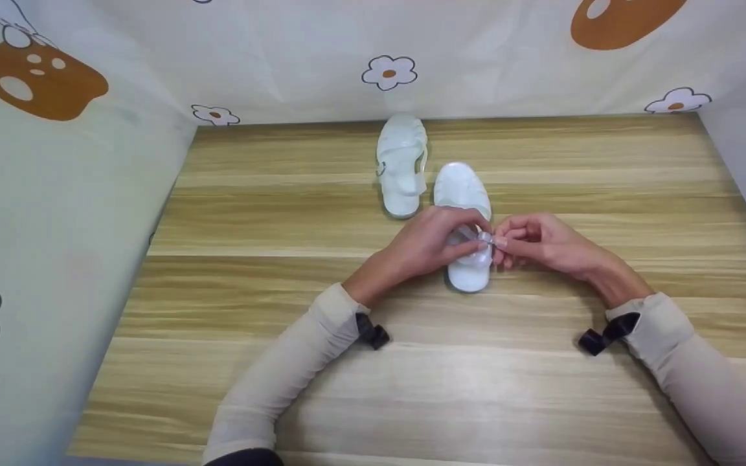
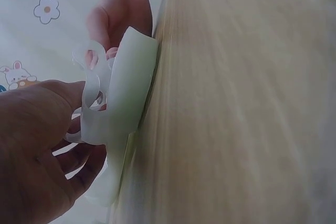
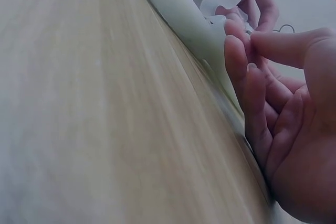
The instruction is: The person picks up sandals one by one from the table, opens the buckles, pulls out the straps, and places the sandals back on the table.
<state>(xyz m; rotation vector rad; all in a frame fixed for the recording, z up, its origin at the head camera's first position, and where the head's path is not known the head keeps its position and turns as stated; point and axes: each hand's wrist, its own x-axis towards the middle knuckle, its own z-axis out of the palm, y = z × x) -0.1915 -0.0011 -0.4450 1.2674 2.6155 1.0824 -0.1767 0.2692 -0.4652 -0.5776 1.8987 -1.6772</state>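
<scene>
A white sandal [image 1: 469, 278] lies sole down on the wooden table, toe pointing away from me. My left hand [image 1: 426, 243] reaches over it from the left and pinches its strap between thumb and fingers. On the sandal's right side, my right hand [image 1: 549, 247] pinches a small end at the strap's buckle, thumb against forefinger. The left wrist view shows the pale strap [image 2: 93, 85] standing up from the sandal, with the left thumb on it. In the right wrist view, fingertips partly cover the buckle, so its fastening cannot be made out.
A second white sandal [image 1: 401, 165] lies farther back and to the left, near the patterned curtain [image 1: 295, 65] behind the table. Wood-grain tabletop [image 1: 269, 285] surrounds both sandals. Black wrist straps with small cameras [image 1: 373, 331] sit on both sleeves.
</scene>
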